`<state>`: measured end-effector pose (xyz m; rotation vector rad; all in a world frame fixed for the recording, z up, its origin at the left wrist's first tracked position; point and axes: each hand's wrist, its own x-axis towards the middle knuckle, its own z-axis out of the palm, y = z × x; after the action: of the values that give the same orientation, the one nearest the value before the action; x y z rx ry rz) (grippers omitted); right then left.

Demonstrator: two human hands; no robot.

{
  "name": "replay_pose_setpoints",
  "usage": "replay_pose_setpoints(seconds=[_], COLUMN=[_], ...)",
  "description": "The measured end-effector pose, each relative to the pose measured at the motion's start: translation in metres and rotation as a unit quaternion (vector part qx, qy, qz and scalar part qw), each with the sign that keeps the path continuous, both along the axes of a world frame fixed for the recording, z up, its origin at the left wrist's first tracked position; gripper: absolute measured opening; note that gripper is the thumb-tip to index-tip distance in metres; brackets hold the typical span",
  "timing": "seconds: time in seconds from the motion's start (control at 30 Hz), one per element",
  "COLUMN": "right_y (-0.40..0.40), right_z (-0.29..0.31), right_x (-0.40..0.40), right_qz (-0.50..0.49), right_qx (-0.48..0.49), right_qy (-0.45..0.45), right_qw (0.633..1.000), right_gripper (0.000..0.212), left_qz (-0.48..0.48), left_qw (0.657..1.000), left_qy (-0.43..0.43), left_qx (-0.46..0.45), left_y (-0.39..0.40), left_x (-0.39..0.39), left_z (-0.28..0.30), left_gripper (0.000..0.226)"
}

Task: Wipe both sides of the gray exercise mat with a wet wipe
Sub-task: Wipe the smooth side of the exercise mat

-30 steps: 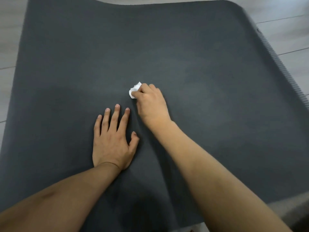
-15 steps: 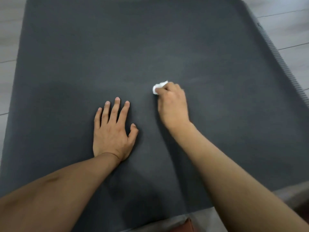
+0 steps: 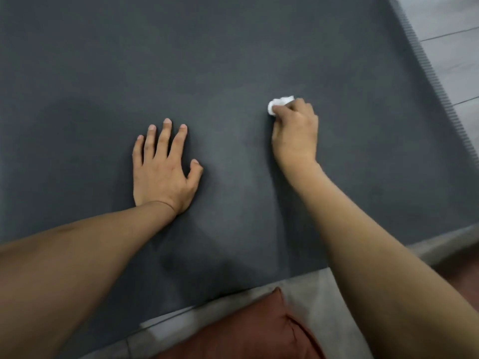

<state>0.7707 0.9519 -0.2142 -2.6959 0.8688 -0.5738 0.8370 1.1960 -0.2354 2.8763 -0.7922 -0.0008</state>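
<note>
Since the earlier frame, the right hand [image 3: 295,130] has carried the wet wipe [image 3: 280,103] rightward, away from the left hand [image 3: 163,172], fingers closed on the crumpled wipe against the gray exercise mat [image 3: 233,53]. Left hand lies open, flat, pinning the mat. Judged incomplete: upper side under wiping, underside outstanding; floor [image 3: 451,47] borders the mat, nothing obstructs.

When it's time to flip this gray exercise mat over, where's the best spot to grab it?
Probably the ribbed right edge of the gray exercise mat, coming from the right over the pale floor. That long side lies exposed and clear, while the left hand presses the middle flat.
</note>
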Motion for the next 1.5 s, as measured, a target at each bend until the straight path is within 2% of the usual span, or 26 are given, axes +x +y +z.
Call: replay_pose_setpoints(seconds=[0.1, 0.2, 0.27, 0.37, 0.47, 0.53, 0.6, 0.67, 0.73, 0.8, 0.9, 1.0, 1.07, 1.13, 1.2, 1.3, 1.4, 1.5], right_y=[0.090, 0.082, 0.033, -0.052, -0.067, -0.032, 0.021, 0.080, 0.105, 0.072, -0.016, -0.068, -0.047, 0.004, 0.073, 0.156, 0.134, 0.055], right_z=[-0.009, -0.005, -0.006, 0.001, 0.006, 0.005, -0.003, -0.003, 0.003, 0.008, 0.013, 0.026, 0.029, 0.023, 0.014, 0.009, 0.003, -0.002], right_x=[0.011, 0.007, -0.008, -0.046, -0.054, -0.040, -0.028, -0.023, -0.026, -0.036, -0.075, -0.112, -0.102, -0.080, -0.063, -0.060, -0.069, -0.090], right_qz=[0.154, 0.211, 0.167, -0.002, -0.111, -0.093, 0.016, 0.114, 0.162, 0.153, 0.016, -0.112, -0.130, -0.059, 0.076, 0.188, 0.195, 0.056], right_qx=[-0.024, -0.099, -0.124, -0.085, -0.050, -0.022, 0.006, -0.003, -0.035, -0.076, -0.076, 0.001, 0.027, 0.057, 0.066, 0.027, -0.061, -0.092], right_qy=[-0.006, 0.019, 0.013, 0.056, 0.089, 0.034, -0.034, -0.017, 0.049, 0.061, 0.093, 0.140, 0.120, 0.074, 0.042, 0.071, 0.073, 0.085], right_qw=[0.988, 0.972, 0.978, 0.995, 0.989, 0.995, 0.999, 0.993, 0.985, 0.983, 0.993, 0.984, 0.984, 0.994, 0.994, 0.979, 0.976, 0.991], right_gripper=[0.030, 0.027, 0.023, 0.028, 0.035, 0.032, 0.030, 0.029, 0.027, 0.024, 0.029, 0.033, 0.032, 0.030, 0.029, 0.022, 0.026, 0.027], left_qz=[-0.004, -0.009, -0.006, -0.003, -0.005, -0.008, -0.015, -0.027, -0.058, -0.130, -0.237, -0.238, -0.217, -0.191, -0.178, -0.194, -0.212, -0.209], left_qw=[1.000, 1.000, 1.000, 1.000, 1.000, 1.000, 1.000, 1.000, 0.997, 0.985, 0.964, 0.969, 0.973, 0.974, 0.965, 0.933, 0.910, 0.912], left_qy=[-0.001, 0.001, 0.005, 0.008, 0.007, 0.003, 0.001, -0.011, -0.046, -0.085, -0.086, -0.017, 0.024, 0.070, 0.132, 0.210, 0.217, 0.212], left_qx=[-0.002, -0.009, -0.016, -0.018, -0.017, -0.018, -0.015, 0.003, 0.037, 0.078, 0.081, 0.068, 0.073, 0.101, 0.143, 0.219, 0.282, 0.282], left_y=[0.001, 0.001, 0.001, 0.001, 0.001, 0.000, -0.001, 0.001, 0.000, 0.001, 0.015, 0.045, 0.063, 0.073, 0.076, 0.072, 0.068, 0.068], left_x=[0.000, 0.000, 0.000, -0.001, -0.002, -0.002, -0.003, -0.003, -0.002, -0.003, -0.006, -0.024, -0.044, -0.059, -0.065, -0.059, -0.052, -0.055], left_z=[-0.002, -0.001, 0.000, 0.002, 0.001, 0.002, 0.002, 0.004, 0.010, 0.020, 0.034, 0.047, 0.052, 0.055, 0.056, 0.061, 0.066, 0.066], left_gripper=[0.070, 0.069, 0.069, 0.069, 0.069, 0.069, 0.067, 0.063, 0.056, 0.041, 0.024, 0.045, 0.063, 0.083, 0.108, 0.140, 0.150, 0.153])
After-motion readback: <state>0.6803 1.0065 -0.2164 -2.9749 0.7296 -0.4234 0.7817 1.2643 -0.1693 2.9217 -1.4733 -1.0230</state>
